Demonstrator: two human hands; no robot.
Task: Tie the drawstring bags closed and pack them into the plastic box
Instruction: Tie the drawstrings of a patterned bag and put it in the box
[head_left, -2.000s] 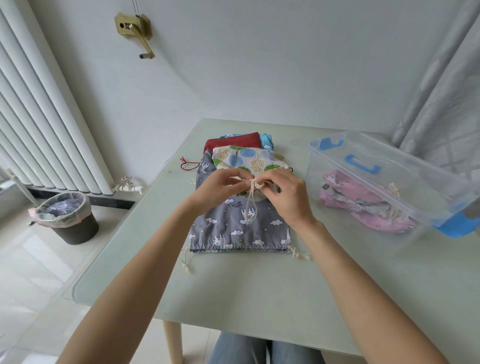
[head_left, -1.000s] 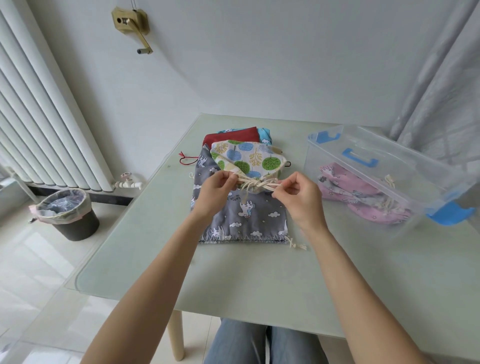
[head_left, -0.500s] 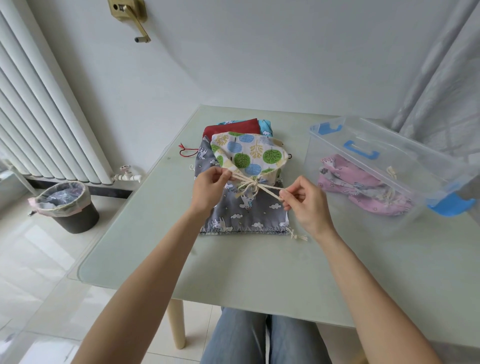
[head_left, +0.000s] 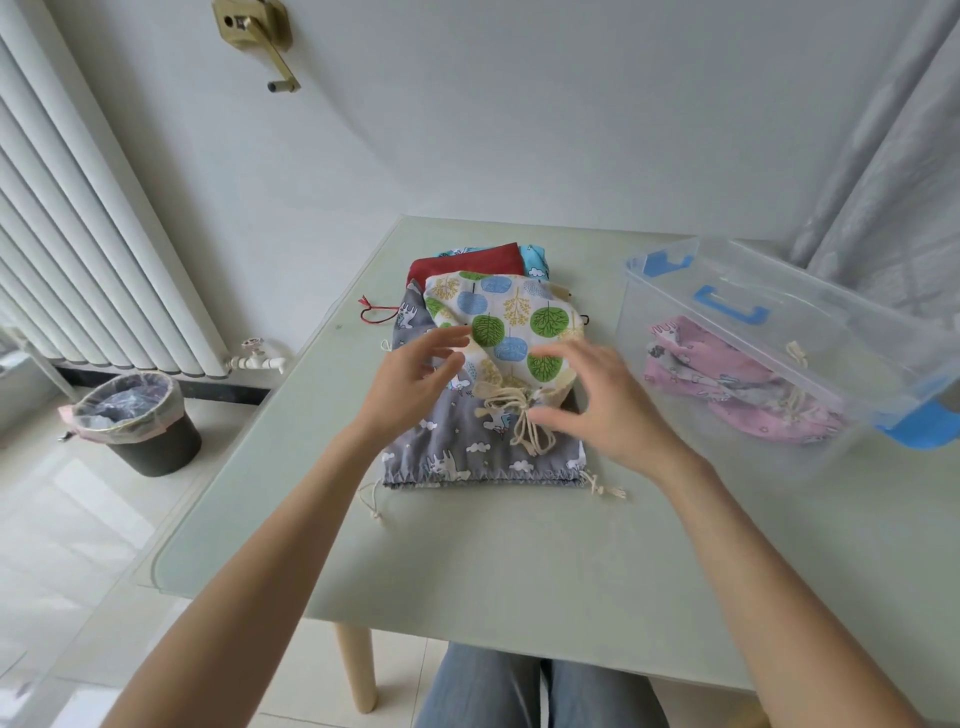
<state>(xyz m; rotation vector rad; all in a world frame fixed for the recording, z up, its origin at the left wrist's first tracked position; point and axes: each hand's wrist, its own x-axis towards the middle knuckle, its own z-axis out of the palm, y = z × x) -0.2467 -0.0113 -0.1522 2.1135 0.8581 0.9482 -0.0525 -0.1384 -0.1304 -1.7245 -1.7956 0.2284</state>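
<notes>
A tree-print drawstring bag (head_left: 506, 322) lies on top of a pile, its cream cord (head_left: 511, 413) tied in a bow at its near end. Under it lies a grey cloud-print bag (head_left: 467, 452), with a red bag (head_left: 462, 262) and a blue one (head_left: 537, 260) behind. My left hand (head_left: 415, 379) hovers open just left of the bow, fingers spread. My right hand (head_left: 602, 405) hovers open just right of it. Neither hand holds anything. The clear plastic box (head_left: 737, 322) with blue handles stands to the right, with a pink bag (head_left: 727, 379) inside.
The pale green table (head_left: 467, 561) has its front edge near my lap. A lined waste bin (head_left: 137, 421) stands on the floor at left, below a white radiator (head_left: 78, 234). A grey curtain (head_left: 893, 156) hangs behind the box.
Both hands pulled the cord ends apart to tighten the bow, then let go. Their fingers have opened, and the cord now lies loose on the grey bag.
</notes>
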